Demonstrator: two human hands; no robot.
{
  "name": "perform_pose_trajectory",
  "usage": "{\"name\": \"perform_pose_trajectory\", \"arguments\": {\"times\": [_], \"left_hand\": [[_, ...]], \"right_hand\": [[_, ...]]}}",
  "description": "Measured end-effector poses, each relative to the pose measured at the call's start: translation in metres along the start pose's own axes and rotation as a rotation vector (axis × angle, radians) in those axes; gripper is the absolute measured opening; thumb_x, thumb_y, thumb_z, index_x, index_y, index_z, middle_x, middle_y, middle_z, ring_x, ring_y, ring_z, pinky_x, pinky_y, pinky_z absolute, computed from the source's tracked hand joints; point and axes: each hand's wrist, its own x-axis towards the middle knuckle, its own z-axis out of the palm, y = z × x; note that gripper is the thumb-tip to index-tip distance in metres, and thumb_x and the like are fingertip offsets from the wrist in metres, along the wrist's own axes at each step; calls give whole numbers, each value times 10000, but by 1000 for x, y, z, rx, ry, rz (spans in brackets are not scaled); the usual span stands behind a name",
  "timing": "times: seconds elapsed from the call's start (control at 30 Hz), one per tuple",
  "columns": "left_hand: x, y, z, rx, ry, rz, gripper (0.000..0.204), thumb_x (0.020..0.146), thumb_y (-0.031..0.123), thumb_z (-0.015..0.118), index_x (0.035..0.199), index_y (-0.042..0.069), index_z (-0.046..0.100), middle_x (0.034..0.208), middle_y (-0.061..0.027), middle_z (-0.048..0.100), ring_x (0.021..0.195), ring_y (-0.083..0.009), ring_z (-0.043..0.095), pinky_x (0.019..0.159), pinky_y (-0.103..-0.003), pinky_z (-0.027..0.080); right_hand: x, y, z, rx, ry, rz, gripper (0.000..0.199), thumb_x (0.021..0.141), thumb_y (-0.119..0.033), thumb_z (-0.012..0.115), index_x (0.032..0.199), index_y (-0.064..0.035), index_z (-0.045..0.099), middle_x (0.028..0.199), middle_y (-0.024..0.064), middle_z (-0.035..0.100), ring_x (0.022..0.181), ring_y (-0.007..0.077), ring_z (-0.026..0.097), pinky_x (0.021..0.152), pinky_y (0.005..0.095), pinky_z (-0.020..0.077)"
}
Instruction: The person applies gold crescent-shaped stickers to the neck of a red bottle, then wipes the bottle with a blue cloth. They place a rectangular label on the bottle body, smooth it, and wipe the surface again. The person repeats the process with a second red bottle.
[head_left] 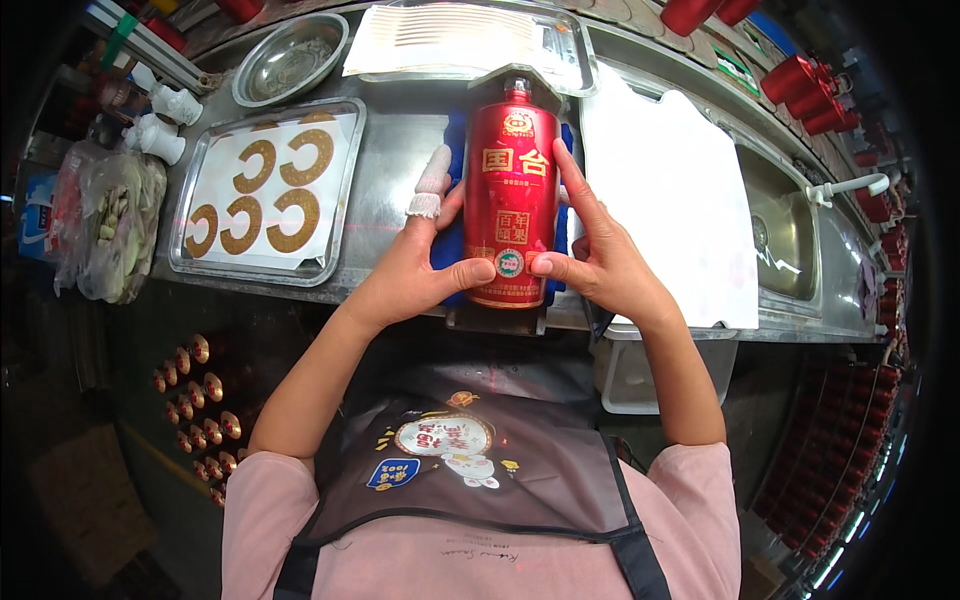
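A red bottle [512, 195] with gold lettering lies face up, its neck pointing away from me, in a holder with blue padding [450, 245] at its sides. My left hand [432, 262] grips its left side, thumb pressed on the lower front. White covers wrap a finger of that hand. On the other side my right hand [615, 262] holds the bottle, forefinger stretched along its edge and thumb near the base. Between the two thumbs sits a small round green-and-white sticker [509, 263]. The fingers under the bottle are hidden.
Left stands a metal tray [345, 200] with gold C-shaped labels; behind it, a metal bowl [290, 62]. Striped sheets [440, 42] lie at the back. Right are a white sheet [670, 190] and a sink [800, 255] with tap [850, 187]. Red bottles [830, 440] crowd below right.
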Motion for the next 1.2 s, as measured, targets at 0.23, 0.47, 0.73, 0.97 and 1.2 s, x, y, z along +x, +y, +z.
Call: {"name": "perform_pose_trajectory", "arguments": {"times": [0.23, 0.47, 0.73, 0.97, 1.2], "left_hand": [[-6, 17, 0, 517, 98, 305, 1065, 908, 460, 724, 1633, 79, 42, 1669, -216, 206, 1561, -357, 172, 1220, -582, 10], [2, 26, 5, 823, 32, 344, 901, 919, 502, 666, 1617, 128, 237, 1683, -142, 179, 1568, -361, 54, 1177, -676, -52], [3, 27, 3, 759, 22, 336, 928, 910, 520, 666, 1622, 136, 213, 1688, -134, 171, 1565, -374, 57, 1184, -674, -39], [4, 25, 4, 752, -7, 334, 937, 907, 494, 672, 1630, 151, 185, 1685, -134, 186, 1562, -379, 88, 1189, -668, -34], [9, 27, 3, 753, -12, 351, 941, 904, 491, 673, 1629, 146, 183, 1686, -133, 185, 1562, -377, 89, 1190, -668, -36]], "right_hand": [[-3, -18, -8, -342, 141, -74, 824, 854, -486, 761, 1570, -373, 368, 1477, 328, 425, 1223, 469, 584, 952, 481, 518], [8, -35, 4, -561, 220, -86, 654, 881, -542, 709, 1485, -391, 509, 1467, 323, 414, 1214, 488, 588, 896, 481, 553], [6, -31, 3, -481, 225, -85, 671, 910, -549, 662, 1524, -387, 445, 1463, 350, 399, 1116, 497, 633, 880, 483, 557], [8, -33, 2, -465, 185, -57, 668, 914, -508, 686, 1525, -359, 460, 1467, 318, 413, 1162, 481, 616, 907, 480, 545], [11, -32, 4, -490, 226, -63, 687, 916, -546, 653, 1540, -368, 424, 1463, 334, 410, 1127, 495, 625, 880, 497, 551]]}}
